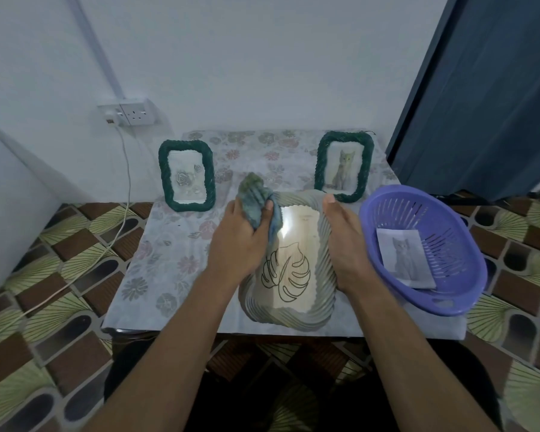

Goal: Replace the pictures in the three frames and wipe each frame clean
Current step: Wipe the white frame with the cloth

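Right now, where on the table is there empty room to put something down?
The biggest bare patch of tablecloth is front left, between the rose frame, the left hand and the near edge. A smaller strip lies behind, between rose frame and cat frame. The right is crowded: pale frame, basket.

Green frames (pixel 162 169) (pixel 320 169), grey ribbed frame (pixel 287 319) w/ leaf-outline pic (pixel 286 272), purple basket (pixel 455 251), floral tablecloth (pixel 169 254).

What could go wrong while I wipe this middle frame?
The basket overhangs the right edge of the table beside your right hand; a nudge might tip it off. The pale frame sits near the front edge, so hard strokes with the cloth in your left hand could slide it off.
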Available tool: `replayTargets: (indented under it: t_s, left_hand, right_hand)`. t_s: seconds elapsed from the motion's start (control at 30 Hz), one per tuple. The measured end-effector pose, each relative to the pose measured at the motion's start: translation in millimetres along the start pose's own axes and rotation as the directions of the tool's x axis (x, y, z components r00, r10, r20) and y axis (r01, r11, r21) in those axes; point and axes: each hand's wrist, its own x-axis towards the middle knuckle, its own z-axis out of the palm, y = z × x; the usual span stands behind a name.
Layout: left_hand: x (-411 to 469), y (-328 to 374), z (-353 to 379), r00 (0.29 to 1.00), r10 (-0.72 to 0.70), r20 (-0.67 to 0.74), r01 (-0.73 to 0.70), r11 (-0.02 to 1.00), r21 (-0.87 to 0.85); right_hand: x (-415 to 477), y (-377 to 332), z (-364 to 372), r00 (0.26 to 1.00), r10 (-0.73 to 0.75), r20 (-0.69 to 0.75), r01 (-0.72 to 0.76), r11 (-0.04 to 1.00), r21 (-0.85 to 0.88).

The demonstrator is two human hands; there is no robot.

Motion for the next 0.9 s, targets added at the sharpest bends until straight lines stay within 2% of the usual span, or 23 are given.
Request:
replayTargets:
  t_s: [0.07, 0.17, 0.33, 0.4, 0.5, 0.53, 0.73, 0.8, 0.9]
  left_hand:
    - [4.7, 1.6, -6.3, 0.998, 0.023, 0.059, -0.014, 0.991, -0.136]
    - [6.8, 3.7, -11.3, 0.997, -0.039, 0.066, 0.060, 0.932, -0.357]
    - [-0.5, 7.6, -11.0, 0.995, -0.091, 0.046, 0.102, 0.862, -0.497]
    - [-2.4, 10.4, -9.1, 0.987, -0.156, 0.043, 0.154, 0.825, -0.543]
    - [0.6, 12.2, -5.1, 0.927, -0.372, -0.048, 0.289, 0.790, -0.542]
    - [1.4, 10.2, -4.5, 0.916, -0.396, -0.056, 0.309, 0.789, -0.531]
    - [-4.7, 2.8, -5.7, 0.967, -0.228, 0.118, 0.256, 0.829, -0.497]
    - [-5.3, 3.7, -6.3, 0.971, -0.204, 0.123, 0.239, 0.832, -0.501]
    - [-4.5, 4.3, -5.7, 0.975, -0.217, 0.045, 0.214, 0.869, -0.445]
  right_hand:
    - [0.0, -3.3, 0.3, 1.000, 0.017, 0.016, -0.017, 1.000, 0.004]
    - [0.7, -4.5, -3.1, 0.999, 0.046, 0.016, -0.047, 0.999, 0.024]
    - [4.3, -0.4, -9.8, 0.998, 0.057, 0.033, -0.056, 0.998, -0.025]
    - [1.5, -0.1, -9.4, 0.997, 0.059, 0.053, -0.058, 0.998, -0.014]
    - [-1.4, 4.3, -9.0, 0.990, 0.045, 0.132, -0.037, 0.998, -0.059]
    - [-1.7, 6.0, -9.2, 0.988, 0.043, 0.151, -0.032, 0.997, -0.075]
    - [-1.2, 11.4, -9.3, 0.985, 0.018, 0.169, -0.010, 0.999, -0.050]
    - [-0.7, 13.0, -9.2, 0.988, 0.019, 0.152, -0.010, 0.998, -0.058]
    - [1.0, 15.7, -12.3, 0.987, 0.024, 0.159, -0.022, 1.000, -0.014]
